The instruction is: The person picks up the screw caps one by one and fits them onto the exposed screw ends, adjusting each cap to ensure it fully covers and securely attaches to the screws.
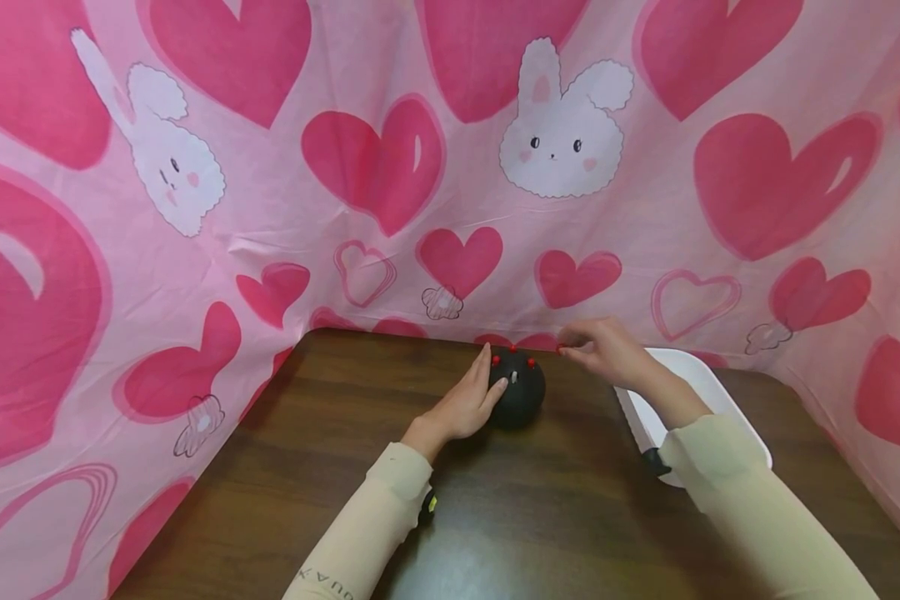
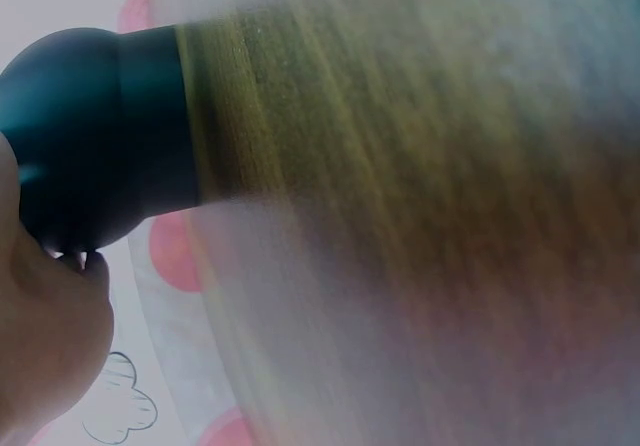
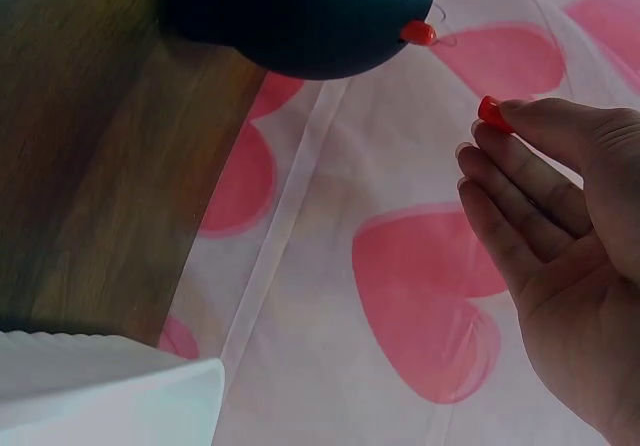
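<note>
A black ball stands on the table, with several small red pieces sticking out of its top. In the left wrist view it has a short black cylindrical base. My left hand rests against the ball's left side with straight fingers, the thumb lying across its front beside a small pale peg. Right of the ball and apart from it, my right hand pinches a small red piece between thumb and index finger. Its other fingers extend loosely in the right wrist view.
A white tray lies on the right of the brown wooden table, partly under the right forearm; a dark item shows by its near edge. Pink cloth with hearts and rabbits hangs behind and at both sides.
</note>
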The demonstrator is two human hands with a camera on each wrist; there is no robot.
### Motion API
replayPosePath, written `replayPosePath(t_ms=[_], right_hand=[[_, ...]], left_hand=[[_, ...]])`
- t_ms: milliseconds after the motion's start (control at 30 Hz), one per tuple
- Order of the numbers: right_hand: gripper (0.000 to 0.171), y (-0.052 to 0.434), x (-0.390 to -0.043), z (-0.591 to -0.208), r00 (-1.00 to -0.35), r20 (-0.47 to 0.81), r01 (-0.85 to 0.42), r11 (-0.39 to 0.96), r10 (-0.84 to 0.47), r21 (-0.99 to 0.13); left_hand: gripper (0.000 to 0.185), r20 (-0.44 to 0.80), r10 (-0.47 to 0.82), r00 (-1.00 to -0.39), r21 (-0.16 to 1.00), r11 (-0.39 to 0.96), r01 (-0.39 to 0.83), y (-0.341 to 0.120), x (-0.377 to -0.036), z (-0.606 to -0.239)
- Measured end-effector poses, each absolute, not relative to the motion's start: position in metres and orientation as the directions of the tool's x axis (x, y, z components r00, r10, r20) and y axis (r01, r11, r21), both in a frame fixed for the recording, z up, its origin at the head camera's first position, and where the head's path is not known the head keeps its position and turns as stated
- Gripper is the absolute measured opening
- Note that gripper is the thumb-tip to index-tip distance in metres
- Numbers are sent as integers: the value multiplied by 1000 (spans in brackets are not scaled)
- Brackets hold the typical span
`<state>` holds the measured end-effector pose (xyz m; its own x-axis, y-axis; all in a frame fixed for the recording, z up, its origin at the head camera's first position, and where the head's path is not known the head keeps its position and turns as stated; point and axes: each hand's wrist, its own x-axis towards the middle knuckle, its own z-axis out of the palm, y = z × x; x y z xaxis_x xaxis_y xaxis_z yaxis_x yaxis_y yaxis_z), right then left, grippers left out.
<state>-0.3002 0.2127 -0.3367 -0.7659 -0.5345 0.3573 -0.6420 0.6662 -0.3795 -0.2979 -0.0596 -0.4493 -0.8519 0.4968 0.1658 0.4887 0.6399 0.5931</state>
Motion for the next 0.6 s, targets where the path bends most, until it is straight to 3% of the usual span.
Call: replayPosePath(t_ms=[600], right_hand=[[15,195,-298,-343,-696,413,-717,599,-588,-357]], left_hand=[[80,151,492,-858,610,637,472,-60,-296,-446]])
